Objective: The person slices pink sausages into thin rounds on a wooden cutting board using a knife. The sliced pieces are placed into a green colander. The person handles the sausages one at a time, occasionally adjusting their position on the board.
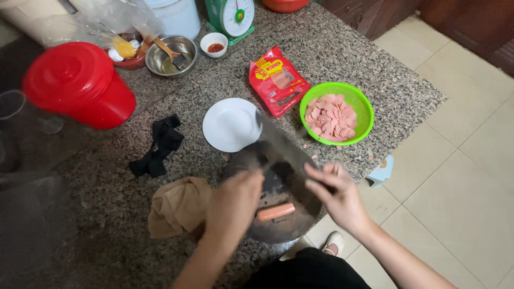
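Observation:
A whole pink sausage (276, 212) lies on a round dark chopping board (284, 231) at the counter's front edge. My right hand (338, 199) grips the handle of a broad cleaver (282, 149), which is blurred with motion and slants up over the board. My left hand (235, 199), also blurred, is at the board's left side beside the blade; I cannot tell whether it holds anything. Past the board, a green basket (357, 98) holds several pink sausage slices (332, 118).
On the granite counter are a red sausage packet (277, 80), a white plate (231, 124), a black cloth (160, 145), a brown cloth (176, 206), a red lidded bucket (80, 83), a steel bowl with a brush (171, 56), a sauce dish (214, 44) and a scale (234, 16). Tiled floor lies to the right.

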